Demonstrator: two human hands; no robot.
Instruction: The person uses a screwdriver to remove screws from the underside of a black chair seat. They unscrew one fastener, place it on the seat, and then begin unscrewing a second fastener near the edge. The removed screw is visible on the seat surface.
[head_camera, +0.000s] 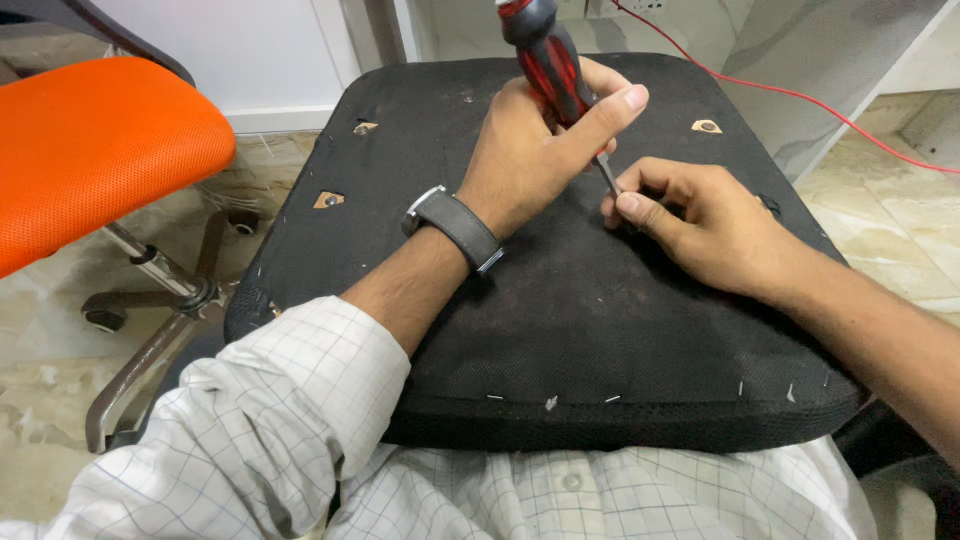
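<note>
A black fabric-covered chair seat (600, 330) lies upside down across my lap. My left hand (535, 150), with a grey watch on the wrist, grips the red and black handle of a screwdriver (548, 62), tilted with its shaft pointing down to the seat's middle. My right hand (700, 225) rests on the seat, fingertips pinched around the screwdriver's tip where it meets the fabric. The tip itself is hidden by the fingers.
An orange office chair (100, 140) on a wheeled metal base stands at the left. A red cable (800, 95) runs across the back right. Small mounting holes (329, 200) and staples mark the seat's underside. Marble floor lies on both sides.
</note>
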